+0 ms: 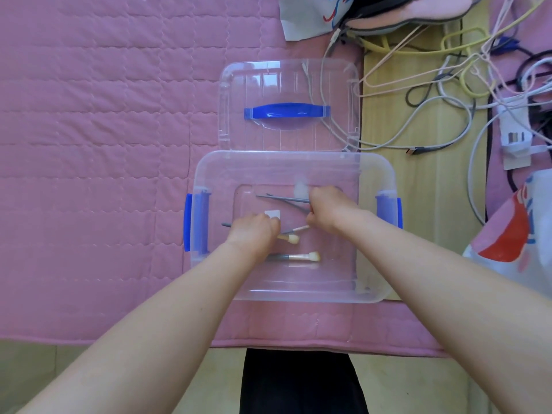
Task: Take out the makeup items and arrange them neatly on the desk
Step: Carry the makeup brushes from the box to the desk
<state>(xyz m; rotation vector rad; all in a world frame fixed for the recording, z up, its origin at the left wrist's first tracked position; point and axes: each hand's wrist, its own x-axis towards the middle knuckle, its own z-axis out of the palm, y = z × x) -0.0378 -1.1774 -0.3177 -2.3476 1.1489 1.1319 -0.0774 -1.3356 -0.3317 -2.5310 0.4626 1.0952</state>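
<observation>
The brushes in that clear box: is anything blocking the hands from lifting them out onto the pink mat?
Nothing visible does. The lid lies off, behind the box, so the top is open. Both the left hand and right hand are already inside among the brushes, and the mat lies bare to the left.

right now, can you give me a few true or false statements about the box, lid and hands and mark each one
1. The lid lies off the box, on the pink quilt beyond it. True.
2. Both hands are inside the clear storage box. True.
3. The box's side latches are red. False: they are blue.
4. The right hand grips thin grey brush handles. True.
5. The left hand rests on the quilt outside the box. False: it is in the box, over a brush.
6. No brushes remain in the box. False: a pale-tipped brush lies on its floor.
</observation>
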